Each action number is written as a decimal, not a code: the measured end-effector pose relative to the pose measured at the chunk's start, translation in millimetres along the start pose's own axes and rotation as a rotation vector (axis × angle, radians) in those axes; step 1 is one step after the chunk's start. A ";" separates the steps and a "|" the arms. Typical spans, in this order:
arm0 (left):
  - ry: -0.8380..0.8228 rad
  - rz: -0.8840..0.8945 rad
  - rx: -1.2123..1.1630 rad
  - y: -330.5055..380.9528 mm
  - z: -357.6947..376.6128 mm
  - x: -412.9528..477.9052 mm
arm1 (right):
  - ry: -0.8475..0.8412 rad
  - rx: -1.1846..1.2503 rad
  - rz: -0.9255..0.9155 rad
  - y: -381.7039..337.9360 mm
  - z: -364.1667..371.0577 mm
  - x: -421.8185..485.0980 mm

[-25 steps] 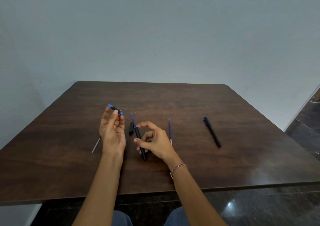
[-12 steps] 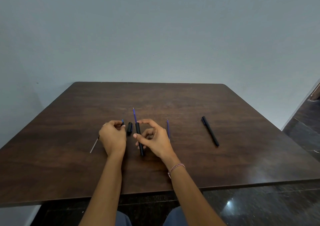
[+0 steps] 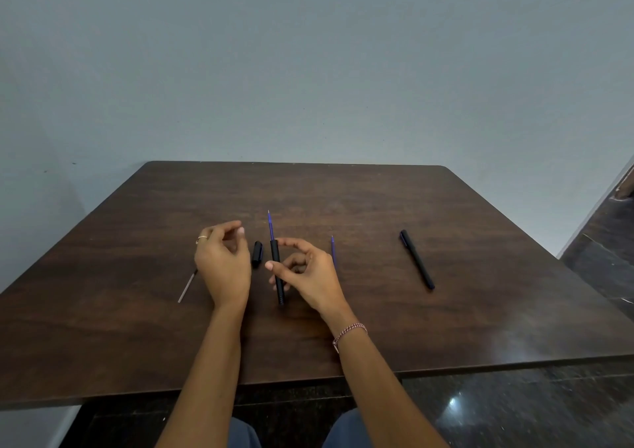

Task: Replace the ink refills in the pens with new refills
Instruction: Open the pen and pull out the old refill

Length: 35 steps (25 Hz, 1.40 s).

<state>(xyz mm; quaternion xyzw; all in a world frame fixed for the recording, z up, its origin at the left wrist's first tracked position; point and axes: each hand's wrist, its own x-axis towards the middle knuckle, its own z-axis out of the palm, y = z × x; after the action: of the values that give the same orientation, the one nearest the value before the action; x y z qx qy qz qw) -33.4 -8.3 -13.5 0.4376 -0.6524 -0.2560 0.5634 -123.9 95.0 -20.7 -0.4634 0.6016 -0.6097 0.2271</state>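
Note:
A black pen barrel (image 3: 276,265) points away from me, with a blue refill (image 3: 270,225) sticking out of its far end. My right hand (image 3: 308,276) grips the barrel between thumb and index finger. Its near end is down at the table (image 3: 377,207). My left hand (image 3: 223,265) hovers just left of it with the fingers curled together, and I cannot see whether they hold anything. A black cap (image 3: 256,255) lies between the hands. A loose blue refill (image 3: 332,248) lies just right of my right hand. A whole black pen (image 3: 417,259) lies further right.
A thin pale refill (image 3: 187,287) lies on the table left of my left hand. The dark wooden table stands against a plain wall, and its front edge is close to my lap. Dark glossy floor shows at the right.
My left hand came down from a raised pose, where it held a small blue-tipped piece, to the table beside the cap. That piece is no longer visible. The barrel's refill now points further away.

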 end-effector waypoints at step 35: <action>-0.212 -0.534 -1.018 11.2 -2.9 4.0 | -0.105 -0.096 0.100 2.1 1.1 2.4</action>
<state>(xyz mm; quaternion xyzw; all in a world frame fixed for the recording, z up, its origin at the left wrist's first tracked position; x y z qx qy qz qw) -33.7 -5.9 -1.5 0.2332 -0.3671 -0.7128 0.5503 -124.7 92.0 -22.2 -0.4746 0.6399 -0.5427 0.2660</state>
